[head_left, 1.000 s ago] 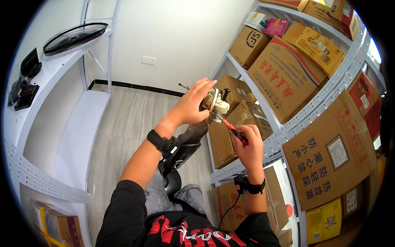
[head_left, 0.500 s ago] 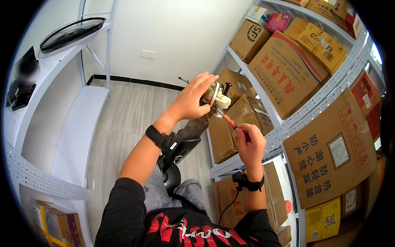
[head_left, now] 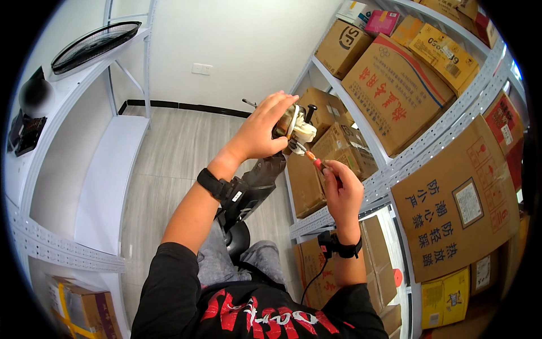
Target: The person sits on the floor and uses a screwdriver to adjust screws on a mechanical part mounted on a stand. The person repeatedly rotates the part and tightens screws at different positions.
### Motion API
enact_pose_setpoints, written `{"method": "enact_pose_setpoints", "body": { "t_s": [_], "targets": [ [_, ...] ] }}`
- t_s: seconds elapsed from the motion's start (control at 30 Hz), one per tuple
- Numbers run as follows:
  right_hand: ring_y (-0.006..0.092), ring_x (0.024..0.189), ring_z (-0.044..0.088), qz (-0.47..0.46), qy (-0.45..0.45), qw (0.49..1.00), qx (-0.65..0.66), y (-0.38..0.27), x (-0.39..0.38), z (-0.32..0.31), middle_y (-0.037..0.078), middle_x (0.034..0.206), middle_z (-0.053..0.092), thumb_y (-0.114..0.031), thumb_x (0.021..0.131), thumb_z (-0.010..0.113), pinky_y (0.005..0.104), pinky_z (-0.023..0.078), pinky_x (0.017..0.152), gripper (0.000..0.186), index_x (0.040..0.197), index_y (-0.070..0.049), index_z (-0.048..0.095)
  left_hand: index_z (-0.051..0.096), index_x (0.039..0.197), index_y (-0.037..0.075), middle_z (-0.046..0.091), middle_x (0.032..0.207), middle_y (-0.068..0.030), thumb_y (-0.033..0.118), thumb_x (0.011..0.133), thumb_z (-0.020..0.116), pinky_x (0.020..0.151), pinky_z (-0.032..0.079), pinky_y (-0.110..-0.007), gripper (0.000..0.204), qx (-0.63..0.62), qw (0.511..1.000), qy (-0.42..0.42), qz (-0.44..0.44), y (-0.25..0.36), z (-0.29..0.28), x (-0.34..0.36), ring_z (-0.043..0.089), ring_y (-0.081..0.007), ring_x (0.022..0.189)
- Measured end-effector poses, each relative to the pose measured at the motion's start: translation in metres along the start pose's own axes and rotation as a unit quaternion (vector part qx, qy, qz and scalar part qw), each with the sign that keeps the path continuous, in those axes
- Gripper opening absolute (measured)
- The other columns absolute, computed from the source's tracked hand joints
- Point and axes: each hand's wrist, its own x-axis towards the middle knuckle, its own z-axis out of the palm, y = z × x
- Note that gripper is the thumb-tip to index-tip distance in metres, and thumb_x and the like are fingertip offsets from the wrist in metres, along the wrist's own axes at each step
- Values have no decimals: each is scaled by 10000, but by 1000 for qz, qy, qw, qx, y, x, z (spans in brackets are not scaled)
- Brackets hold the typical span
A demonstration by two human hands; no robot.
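My left hand (head_left: 257, 129) is wrapped over the metal motor (head_left: 280, 127) of an electric fan, holding it from above and the left. A cream plastic gearbox (head_left: 305, 132) and an upright black knob (head_left: 310, 112) show on the motor's right side. In my right hand (head_left: 343, 191) is a screwdriver (head_left: 312, 158) with a red and orange handle, held between thumb and fingers. Its shaft points up and left to the underside of the gearbox; the exact contact of the tip is too small to tell. The black fan stand (head_left: 257, 189) runs down from the motor toward my knees.
A black fan grille (head_left: 96, 48) lies on the white shelf at the left, near dark parts (head_left: 28, 134). At the right a metal rack (head_left: 379, 178) holds several cardboard boxes (head_left: 395, 96), close to my right hand. A taped carton (head_left: 87, 308) stands at the lower left.
The whole view has shifted slightly. My left hand stays on the motor, and my right hand still has the screwdriver at the gearbox, its fingers turned a little.
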Motion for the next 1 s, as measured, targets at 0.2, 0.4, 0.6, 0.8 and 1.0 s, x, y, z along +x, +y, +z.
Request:
{"method": "enact_pose_setpoints", "body": {
  "t_s": [0.2, 0.4, 0.6, 0.8, 1.0],
  "targets": [
    [225, 808, 689, -33, -33, 997, -56, -13, 4, -6, 133, 976, 700, -40, 858, 798, 341, 558, 672, 261, 1100, -42, 700, 439, 1546, 109, 473, 1541, -173, 54, 749, 636, 1240, 306, -491, 822, 6, 1000, 2, -3, 2, -3, -1, 358, -388, 1504],
    [274, 803, 669, 26, -24, 999, -10, 4, -2, -3, 118, 934, 652, -7, 809, 808, 355, 558, 713, 328, 1108, -50, 679, 443, 1543, 103, 476, 1539, -169, 54, 749, 633, 1235, 315, -490, 817, 2, 1000, 6, 1, 0, 1, 0, 364, -385, 1502],
    [222, 744, 664, -42, -24, 998, -48, -18, 5, -1, 120, 928, 691, -34, 868, 791, 315, 536, 663, 196, 1035, -25, 689, 442, 1545, 104, 477, 1540, -167, 52, 744, 627, 1237, 314, -489, 824, 9, 1000, 8, 4, -2, -2, -2, 360, -382, 1505],
    [264, 723, 652, 82, -2, 995, 60, 12, -5, 7, 104, 849, 638, -33, 831, 814, 324, 536, 678, 251, 1044, -22, 682, 442, 1545, 105, 480, 1539, -165, 56, 738, 626, 1238, 312, -491, 829, 5, 1000, 9, 3, 0, 1, 0, 360, -382, 1504],
    [251, 685, 630, -61, 9, 998, -23, -2, -6, 8, 105, 852, 660, -43, 853, 799, 316, 530, 664, 203, 1029, -17, 701, 442, 1546, 115, 480, 1541, -168, 61, 742, 626, 1240, 306, -491, 827, 3, 1000, 9, 5, -1, 0, -2, 362, -384, 1502]
  ]
}}
